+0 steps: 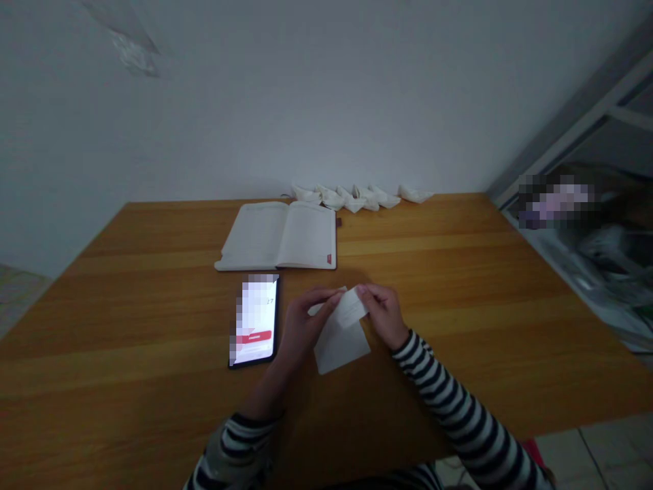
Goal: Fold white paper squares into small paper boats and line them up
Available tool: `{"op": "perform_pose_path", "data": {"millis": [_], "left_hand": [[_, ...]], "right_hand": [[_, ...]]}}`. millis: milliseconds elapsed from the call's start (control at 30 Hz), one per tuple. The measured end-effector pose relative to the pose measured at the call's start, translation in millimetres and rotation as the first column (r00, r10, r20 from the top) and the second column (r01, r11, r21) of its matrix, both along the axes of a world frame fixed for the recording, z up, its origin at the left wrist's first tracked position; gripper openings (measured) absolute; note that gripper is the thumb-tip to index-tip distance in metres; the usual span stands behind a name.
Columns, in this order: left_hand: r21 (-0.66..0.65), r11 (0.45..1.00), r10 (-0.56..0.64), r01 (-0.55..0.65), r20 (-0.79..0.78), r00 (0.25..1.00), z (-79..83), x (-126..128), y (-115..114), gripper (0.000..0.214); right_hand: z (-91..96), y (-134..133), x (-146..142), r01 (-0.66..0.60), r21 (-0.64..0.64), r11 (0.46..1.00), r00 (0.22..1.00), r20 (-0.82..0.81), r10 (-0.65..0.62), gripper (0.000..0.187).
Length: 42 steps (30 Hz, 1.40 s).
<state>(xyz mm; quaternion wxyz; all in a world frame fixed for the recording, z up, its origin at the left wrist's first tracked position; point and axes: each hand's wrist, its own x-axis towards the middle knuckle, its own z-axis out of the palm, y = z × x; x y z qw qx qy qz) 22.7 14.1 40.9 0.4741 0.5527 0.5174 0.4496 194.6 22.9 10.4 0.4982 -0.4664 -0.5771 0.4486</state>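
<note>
In the head view, the person's two hands meet over the near middle of a wooden surface (153, 306), both busy with white paper (341, 347). The left hand (302, 318) comes in from the lower left, its thumb and fingers pinching the paper's upper part; the right hand (386, 313) pinches the upper right corner of a smaller, faintly lined piece between thumb and bent fingers. Below this piece a plain, paler part slants down toward the person, its lowest corner beside the left wrist; whether the two parts are one folded sheet or separate ones, I cannot tell. Striped sleeves (449, 398) cover both forearms, the left one ending farther from the wrist. Just left of the left hand lies a phone (262, 316), screen up and lit, with a red bar low on its display, the rest partly pixelated. Beyond it an open notebook (309, 235) lies flat, a small red mark at the lower right corner of its right page. Along the far edge, near the wall (306, 95), sits a row of boat-like folded papers (330, 198), most of them close together and one (414, 194) a little apart on the right
</note>
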Motion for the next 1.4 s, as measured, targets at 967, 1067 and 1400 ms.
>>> {"op": "perform_pose_path", "data": {"millis": [967, 1067, 1400], "left_hand": [[-0.143, 0.989, -0.014, 0.031, 0.114, 0.993, -1.1, 2, 1, 0.031], [-0.206, 0.978, -0.008, 0.021, 0.065, 0.998, -5.1, 5, -3, 0.036], [-0.261, 0.962, 0.000, 0.086, 0.312, 0.950, -20.9, 16, -6, 0.038]], "right_hand": [[-0.8, 2, 6, 0.055, -0.044, 0.998, 0.998, -0.027, -0.056, 0.049], [-3.4, -4, -9, 0.010, -0.067, 0.998, 0.998, -0.053, -0.014, 0.040], [-6.0, -3, -10, 0.215, 0.126, 0.968, 0.975, 0.022, -0.220, 0.027]]}}
